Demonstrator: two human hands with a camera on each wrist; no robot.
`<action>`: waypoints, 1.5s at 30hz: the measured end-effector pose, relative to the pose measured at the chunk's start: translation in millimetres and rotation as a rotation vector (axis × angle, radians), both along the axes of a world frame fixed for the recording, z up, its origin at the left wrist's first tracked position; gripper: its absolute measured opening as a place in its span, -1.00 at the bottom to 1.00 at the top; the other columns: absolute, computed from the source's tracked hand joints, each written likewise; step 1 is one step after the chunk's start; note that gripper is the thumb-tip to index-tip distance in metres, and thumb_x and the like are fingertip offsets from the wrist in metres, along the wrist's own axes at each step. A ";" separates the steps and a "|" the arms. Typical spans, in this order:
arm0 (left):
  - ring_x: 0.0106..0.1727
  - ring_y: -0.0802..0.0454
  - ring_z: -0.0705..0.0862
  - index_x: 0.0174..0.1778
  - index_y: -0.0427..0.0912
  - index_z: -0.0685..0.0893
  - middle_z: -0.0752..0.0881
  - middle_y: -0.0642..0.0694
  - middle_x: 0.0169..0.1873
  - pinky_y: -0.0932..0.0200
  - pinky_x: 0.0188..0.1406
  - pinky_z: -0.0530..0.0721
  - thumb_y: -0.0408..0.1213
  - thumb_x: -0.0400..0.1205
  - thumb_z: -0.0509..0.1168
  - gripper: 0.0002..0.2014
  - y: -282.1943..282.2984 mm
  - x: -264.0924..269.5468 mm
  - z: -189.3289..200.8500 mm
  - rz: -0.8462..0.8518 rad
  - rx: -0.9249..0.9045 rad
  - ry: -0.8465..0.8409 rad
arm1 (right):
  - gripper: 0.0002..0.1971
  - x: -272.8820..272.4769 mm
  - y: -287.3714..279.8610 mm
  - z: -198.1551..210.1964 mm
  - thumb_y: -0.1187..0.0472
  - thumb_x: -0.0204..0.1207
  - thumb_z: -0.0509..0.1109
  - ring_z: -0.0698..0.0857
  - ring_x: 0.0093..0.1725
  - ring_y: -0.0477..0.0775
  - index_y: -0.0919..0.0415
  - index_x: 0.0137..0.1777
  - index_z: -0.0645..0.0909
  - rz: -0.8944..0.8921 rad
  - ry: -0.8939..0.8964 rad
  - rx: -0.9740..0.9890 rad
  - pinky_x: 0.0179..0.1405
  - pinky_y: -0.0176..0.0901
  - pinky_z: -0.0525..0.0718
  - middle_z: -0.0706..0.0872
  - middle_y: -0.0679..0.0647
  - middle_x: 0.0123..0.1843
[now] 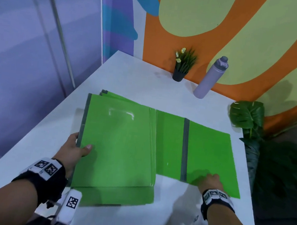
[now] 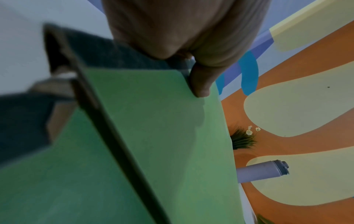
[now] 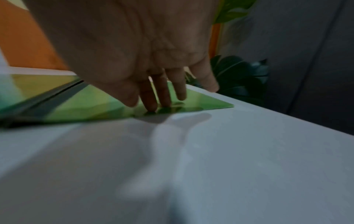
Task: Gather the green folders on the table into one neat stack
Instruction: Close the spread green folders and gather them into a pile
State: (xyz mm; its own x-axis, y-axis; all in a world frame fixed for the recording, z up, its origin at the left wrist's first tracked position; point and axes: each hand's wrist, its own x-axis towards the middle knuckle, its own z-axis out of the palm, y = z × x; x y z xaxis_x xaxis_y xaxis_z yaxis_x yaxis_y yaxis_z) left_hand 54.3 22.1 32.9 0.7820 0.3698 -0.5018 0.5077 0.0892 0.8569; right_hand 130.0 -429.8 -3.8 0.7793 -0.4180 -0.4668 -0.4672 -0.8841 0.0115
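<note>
Left hand (image 1: pixel 77 147) has the top folder (image 1: pixel 118 144) by its dark spine edge, thumb laid flat on the green cover, the other fingers tucked underneath where the head view cannot follow them. The left wrist view confirms it: the thumb (image 2: pixel 201 81) pinches the cover's edge against the fingers below. That grip looks meant to steady the folder over the stack (image 1: pixel 115 197) beneath it, whose edges fan out past the thumb on the near and far sides, so it is not yet square.

Over to the right hand (image 1: pixel 210 180). It comes in low, wrist raised a little, palm down, fingers (image 3: pixel 162 97) straight and slightly spread, their tips pressing on the near part of the lone folder (image 1: pixel 211 156), which lies flat on the white table (image 1: pixel 164 92). This folder sits just ahead of those fingertips, its left part slipped under the stack. Flat fingers on a slick cover suggest a slide across the table towards the stack.

Both forearms reach forward from the near edge. Beyond the fingers, against the wall, stand a potted plant (image 1: pixel 182 66) and a lilac bottle (image 1: pixel 211 77), well clear.
</note>
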 end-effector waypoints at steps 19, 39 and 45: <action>0.11 -0.28 0.66 0.26 -0.38 0.44 0.67 -0.29 0.12 -0.18 0.23 0.64 -0.14 0.61 0.34 -0.55 -41.3 -5.6 -36.2 -0.374 0.273 0.271 | -0.90 -24.7 63.5 29.6 0.37 0.41 0.38 0.64 -0.02 0.32 0.34 -0.11 0.52 -0.108 -0.536 0.147 -0.05 0.13 0.72 0.65 0.26 -0.05; 0.39 -0.41 0.55 0.56 -0.17 0.37 0.48 -0.32 0.51 -0.40 0.18 0.65 0.52 0.18 0.34 0.14 -33.7 3.5 -60.9 -0.056 -0.298 0.335 | -0.48 -91.4 172.2 53.3 -0.22 0.63 -0.03 0.67 0.13 0.17 0.12 0.24 0.56 0.946 -0.258 0.299 0.02 0.14 0.71 0.73 0.13 0.15; 0.36 -0.33 0.50 0.63 -0.19 0.20 0.52 -0.25 0.36 -0.31 0.32 0.56 0.43 0.35 0.33 0.07 -49.4 -4.5 -38.5 -0.141 -0.210 0.351 | -0.40 -83.2 137.5 19.3 0.23 0.56 0.17 0.12 0.65 0.26 -0.11 0.60 0.22 0.869 -0.040 0.235 0.54 0.37 0.25 0.11 -0.02 0.72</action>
State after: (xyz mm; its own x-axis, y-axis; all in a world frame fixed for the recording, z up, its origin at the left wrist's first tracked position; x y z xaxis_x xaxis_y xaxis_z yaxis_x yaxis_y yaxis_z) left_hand 49.7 -27.3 -5.6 0.5858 0.1332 -0.7994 0.7850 0.1520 0.6006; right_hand 46.7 -292.3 15.5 0.7932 0.4295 -0.4318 0.3713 -0.9030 -0.2161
